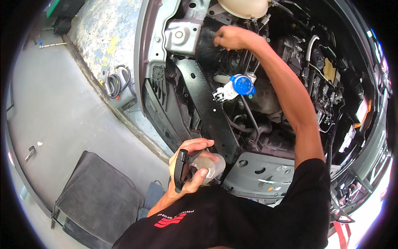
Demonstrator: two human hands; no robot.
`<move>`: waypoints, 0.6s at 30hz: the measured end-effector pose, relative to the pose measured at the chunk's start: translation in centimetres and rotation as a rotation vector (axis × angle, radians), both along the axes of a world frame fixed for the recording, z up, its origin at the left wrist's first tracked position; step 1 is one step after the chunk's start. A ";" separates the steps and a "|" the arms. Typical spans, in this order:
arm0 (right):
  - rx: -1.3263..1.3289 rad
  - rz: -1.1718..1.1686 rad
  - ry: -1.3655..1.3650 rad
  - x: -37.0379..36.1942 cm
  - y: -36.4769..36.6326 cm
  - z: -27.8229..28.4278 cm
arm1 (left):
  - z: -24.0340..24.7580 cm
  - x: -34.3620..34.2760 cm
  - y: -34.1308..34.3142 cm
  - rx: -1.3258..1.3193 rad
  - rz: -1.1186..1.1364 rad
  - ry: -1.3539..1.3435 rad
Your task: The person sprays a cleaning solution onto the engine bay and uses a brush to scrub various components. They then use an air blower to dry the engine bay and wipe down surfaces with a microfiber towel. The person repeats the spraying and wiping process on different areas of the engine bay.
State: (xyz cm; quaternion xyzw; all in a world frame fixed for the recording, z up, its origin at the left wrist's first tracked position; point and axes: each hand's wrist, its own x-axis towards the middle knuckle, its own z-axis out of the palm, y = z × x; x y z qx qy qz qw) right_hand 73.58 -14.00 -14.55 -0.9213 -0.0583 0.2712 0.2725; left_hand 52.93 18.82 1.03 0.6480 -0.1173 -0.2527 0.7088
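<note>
My left hand (188, 159) is wrapped around a clear spray bottle (212, 167) with a black trigger head (181, 170), near the front edge of an open engine bay. My right arm stretches across the bay. At its far end my right hand (232, 38) is closed, with the fingers curled down beside a dark rounded part (209, 41). Whatever those fingers hold, if anything, is hidden. Below that hand stands a white filler neck with a blue cap (243, 84). White foam or residue (220, 95) lies next to the neck.
A cream-coloured tank (244, 6) sits at the top of the bay. The engine (290, 54) with hoses fills the right side. The silver-green body panel (143, 54) borders the left. On the floor are a machine with a coiled cord (124, 89) and dark mats (101, 197).
</note>
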 end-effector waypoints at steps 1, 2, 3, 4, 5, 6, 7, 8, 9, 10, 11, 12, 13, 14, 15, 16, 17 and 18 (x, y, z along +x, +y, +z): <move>0.200 -0.110 0.126 -0.2 -0.5 3.8 | -0.1 -0.1 0.0 -0.005 0.002 -0.003; 0.383 -0.233 0.032 -2.5 -1.2 6.2 | -0.5 -0.1 0.0 -0.016 0.002 -0.011; 0.472 -0.335 -0.031 -4.6 -1.7 9.1 | -0.7 -0.4 -0.1 -0.022 0.005 -0.016; 0.485 -0.447 -0.054 -7.1 -2.6 12.1 | -0.7 -0.5 -0.3 -0.010 -0.001 0.016; 0.492 -0.526 -0.137 -9.9 -3.6 14.3 | -0.4 -0.4 -0.7 0.001 -0.018 0.048; 0.610 -0.632 -0.239 -13.0 -4.6 14.4 | 0.2 -0.4 -1.2 0.008 -0.014 0.117; 0.580 -0.871 -0.140 -15.6 -4.8 16.3 | 0.7 -0.4 -1.7 0.021 -0.001 0.186; 0.470 -0.940 -0.120 -17.8 -5.0 17.2 | 0.5 -0.7 -1.9 0.049 -0.006 0.146; 0.450 -1.094 -0.100 -20.2 -5.1 16.5 | 0.3 -0.8 -2.1 0.070 -0.023 0.109; 0.417 -1.198 -0.025 -21.6 -4.4 15.8 | -0.2 -1.0 -1.6 0.075 -0.030 0.079; 0.451 -1.335 -0.031 -23.0 -3.7 14.3 | -0.2 -0.8 -1.9 0.088 -0.056 0.048; 0.508 -1.373 0.027 -24.3 -3.4 12.5 | -0.1 -0.8 -2.1 0.109 -0.083 0.015; 0.492 -1.353 0.025 -25.5 -3.0 9.8 | -0.1 -0.6 -2.4 0.127 -0.117 -0.018; 0.632 -1.394 -0.029 -25.7 -2.1 7.9 | 0.0 -0.6 -2.5 0.148 -0.132 -0.034; 0.633 -1.357 -0.142 -26.2 -1.4 4.7 | 0.0 -0.7 -2.5 0.166 -0.141 -0.055; 0.552 -1.361 -0.221 -25.6 -0.5 3.0 | 0.0 -0.8 -2.8 0.186 -0.145 -0.077; 0.543 -1.337 -0.225 -25.2 -0.3 1.3 | 0.3 -1.1 -3.3 0.199 -0.102 -0.055; 0.571 -1.344 -0.190 -24.5 -0.2 -0.2 | 0.3 -1.4 -3.2 0.208 -0.092 -0.039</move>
